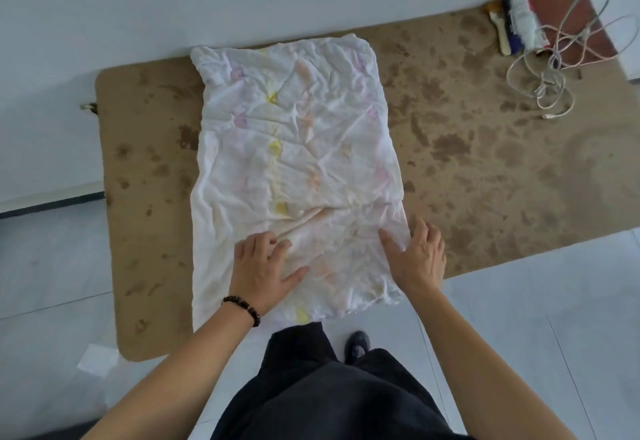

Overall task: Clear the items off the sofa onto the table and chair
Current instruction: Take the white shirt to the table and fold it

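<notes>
Both the left hand (263,266) and right hand (417,259) lie with fingers spread flat on the near end of the folded cloth (298,142), on the brown pad (485,169); ungripped, it may unfold when lifted. Beyond, the loose cable (550,74) could snag.

A crumpled white cloth (298,149) with faint pastel marks lay across the mottled brown tabletop (485,162) at centre frame. The left hand (263,270) and right hand (415,256) pressed on its lower end. In the upper right lay a reddish notebook (554,7) and a tangled white cable (550,86).
</notes>
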